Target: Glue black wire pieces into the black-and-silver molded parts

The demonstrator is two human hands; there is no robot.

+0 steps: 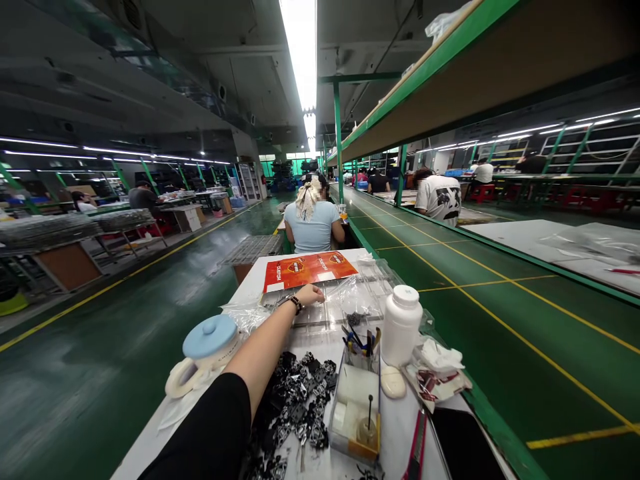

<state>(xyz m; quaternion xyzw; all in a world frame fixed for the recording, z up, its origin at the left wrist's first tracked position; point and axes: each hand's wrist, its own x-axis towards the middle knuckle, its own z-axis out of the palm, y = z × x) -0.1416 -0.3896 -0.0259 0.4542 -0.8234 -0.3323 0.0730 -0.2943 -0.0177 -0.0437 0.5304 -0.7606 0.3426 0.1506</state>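
Observation:
My left hand [310,295], with a dark beaded bracelet at the wrist, reaches to the far part of the white table. Its fingers are curled together over a clear plastic tray [327,312]; whatever they pinch is too small to make out. Just beyond it lies an orange-red printed sheet [310,270]. A clear plastic bag [357,300] with small dark parts in it rests right of the hand. Beneath my forearm and to its right spreads a heap of small black and silver metal parts [300,393]. My right hand is out of view.
Left stands a mug with a blue lid [210,337]. Right are a white bottle [401,325], a clear box [355,407] with tools behind it, a red cutter [416,447], a black phone [463,443] and crumpled wrappers [437,373]. A person [313,223] sits ahead, beside a green conveyor [450,267].

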